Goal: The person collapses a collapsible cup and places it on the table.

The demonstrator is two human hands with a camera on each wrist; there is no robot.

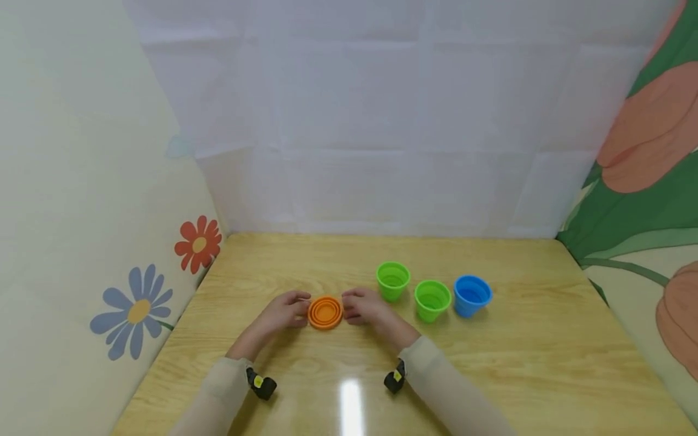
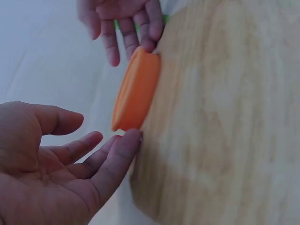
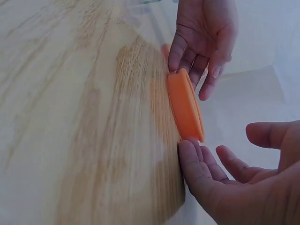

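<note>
An orange collapsible cup [image 1: 325,313], folded flat into rings, lies on the wooden table between the two hands. At its left side is the left hand [image 1: 285,310], fingers slightly bent and thumb apart from the cup. From the right comes the right hand [image 1: 369,307], its thumb also clear of the cup. In the left wrist view, fingertips of both hands reach the lower edge of the orange cup [image 2: 137,91], close to the tabletop. The right wrist view shows the same orange cup [image 3: 184,105] with fingertips at either end. Neither hand is wrapped round it.
To the right stand two unfolded green cups [image 1: 392,281] [image 1: 432,300] and a blue cup [image 1: 472,295], all with their mouths up. The wooden table [image 1: 545,345] meets a white cloth [image 1: 349,121] at the back and flowered cloths at both sides.
</note>
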